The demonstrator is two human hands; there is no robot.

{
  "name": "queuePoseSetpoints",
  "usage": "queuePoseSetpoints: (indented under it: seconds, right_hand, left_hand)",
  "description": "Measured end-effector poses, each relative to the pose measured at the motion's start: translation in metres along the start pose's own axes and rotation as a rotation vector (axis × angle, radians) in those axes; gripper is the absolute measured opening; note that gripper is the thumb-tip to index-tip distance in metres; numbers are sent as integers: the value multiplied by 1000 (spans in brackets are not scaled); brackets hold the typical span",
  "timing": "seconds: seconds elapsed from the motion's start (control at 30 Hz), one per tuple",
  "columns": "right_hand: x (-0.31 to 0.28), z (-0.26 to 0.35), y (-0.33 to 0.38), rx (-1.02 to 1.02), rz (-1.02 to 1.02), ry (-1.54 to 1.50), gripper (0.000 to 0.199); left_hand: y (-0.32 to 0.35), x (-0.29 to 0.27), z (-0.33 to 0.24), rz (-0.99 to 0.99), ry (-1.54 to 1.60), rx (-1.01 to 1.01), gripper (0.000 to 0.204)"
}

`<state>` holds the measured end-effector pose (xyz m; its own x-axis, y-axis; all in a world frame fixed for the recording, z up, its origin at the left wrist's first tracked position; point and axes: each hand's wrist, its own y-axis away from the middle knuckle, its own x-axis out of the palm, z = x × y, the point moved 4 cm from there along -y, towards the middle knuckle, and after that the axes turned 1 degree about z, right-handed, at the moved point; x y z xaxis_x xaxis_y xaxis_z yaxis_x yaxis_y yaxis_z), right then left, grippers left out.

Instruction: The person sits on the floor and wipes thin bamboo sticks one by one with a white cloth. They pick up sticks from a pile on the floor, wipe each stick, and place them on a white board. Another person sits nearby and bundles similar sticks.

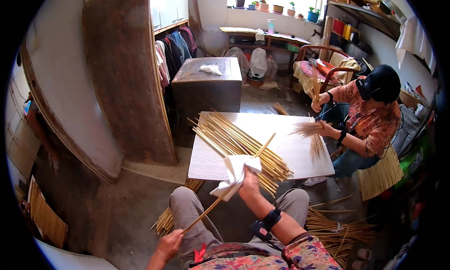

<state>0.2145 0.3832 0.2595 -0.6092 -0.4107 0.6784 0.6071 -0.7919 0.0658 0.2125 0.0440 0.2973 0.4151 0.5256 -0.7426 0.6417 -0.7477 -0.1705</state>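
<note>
A long, straw-coloured stalk [206, 213] slants across my lap, its far end pointing over the table. My left hand [168, 245] is closed around the near end of it. Partway up, my right hand [250, 186] grips a folded white cloth [234, 170] that wraps around the same stalk; the fingers are partly hidden behind the cloth. Just beyond, a loose pile of similar stalks [234, 138] lies diagonally on the pale table [300, 134], some ends jutting past its near edge.
At the table's right a co-worker [375, 110] holds bundles of feathery-tipped stalks [309, 129]. More stalks lie on the floor at the lower right [337, 230] and beneath the table [165, 221]. Behind the table stands a brown box-like cabinet [206, 89] with white fluff on top.
</note>
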Motion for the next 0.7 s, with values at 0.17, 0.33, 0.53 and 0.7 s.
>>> queuePoseSetpoints:
  seconds: [0.17, 0.33, 0.53, 0.7]
  right_hand:
    - [-31, 31, -44, 12, -196, -115, 32]
    - [-63, 99, -68, -9, -259, -170, 37]
    - [-112, 123, -68, -69, -223, -93, 36]
    - [-142, 139, -39, 37, -105, 47, 33]
  left_hand:
    - [64, -42, 20, -34, -260, -88, 12]
    - [145, -57, 95, -343, -325, -274, 9]
    - [148, -38, 154, -578, 333, -723, 15]
    - [137, -4, 175, -431, 387, -755, 16]
